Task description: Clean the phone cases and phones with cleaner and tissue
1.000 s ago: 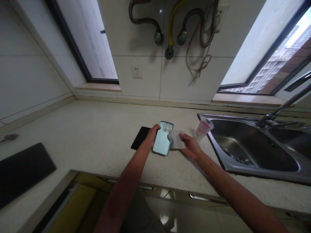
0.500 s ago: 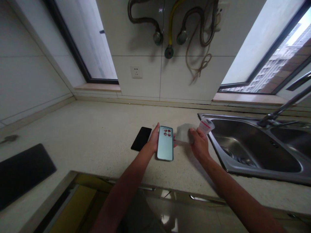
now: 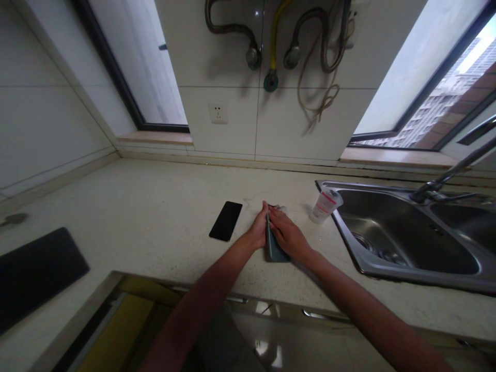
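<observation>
From the head camera: the left hand [image 3: 258,226] and the right hand [image 3: 287,235] meet at the middle of the bench [image 3: 155,191], fingers closed on a phone in a teal case [image 3: 274,245] held between them. The phone stands tilted up on its long edge, its lower end near the bench, mostly hidden by the right hand. Just left of the hands lies a black smartphone [image 3: 225,221], flat and face up. To the right, a plastic cup with a pink label [image 3: 324,205] stands near the rim of a stainless steel sink [image 3: 343,238] – almost touching it. Further left lies a dark mat [image 3: 39,274], and on the wall above sits a power socket [image 3: 217,113] – below the hoses [image 3: 276,31].
</observation>
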Available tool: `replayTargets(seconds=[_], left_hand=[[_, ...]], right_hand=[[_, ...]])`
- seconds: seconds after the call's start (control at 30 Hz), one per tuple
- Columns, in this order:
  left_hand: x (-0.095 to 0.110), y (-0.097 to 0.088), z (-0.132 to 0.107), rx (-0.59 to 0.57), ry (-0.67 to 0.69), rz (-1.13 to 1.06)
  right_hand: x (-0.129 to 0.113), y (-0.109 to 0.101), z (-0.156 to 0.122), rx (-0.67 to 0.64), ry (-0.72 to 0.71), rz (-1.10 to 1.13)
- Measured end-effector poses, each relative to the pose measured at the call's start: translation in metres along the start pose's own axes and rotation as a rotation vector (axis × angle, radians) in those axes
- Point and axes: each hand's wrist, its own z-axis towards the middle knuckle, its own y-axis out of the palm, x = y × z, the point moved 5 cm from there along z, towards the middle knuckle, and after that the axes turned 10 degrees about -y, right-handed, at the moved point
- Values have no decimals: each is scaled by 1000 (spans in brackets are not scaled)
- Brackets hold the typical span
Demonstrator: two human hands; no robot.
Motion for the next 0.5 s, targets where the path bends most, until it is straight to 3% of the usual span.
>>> replayTargets(seconds=[0.17, 0.27, 0.33, 0.5], left_hand=[[1, 1, -3, -19, -40, -43], [11, -7, -5, 38, -41, -63], [21, -16, -6, 100, 18, -68], [41, -29, -7, 85, 180, -121]], right_hand=[[-10, -3, 2, -82, -125, 13], [-24, -4, 1, -163, -264, 10], [-37, -3, 0, -224, -380, -2], [-59, -6, -2, -293, -510, -12]])
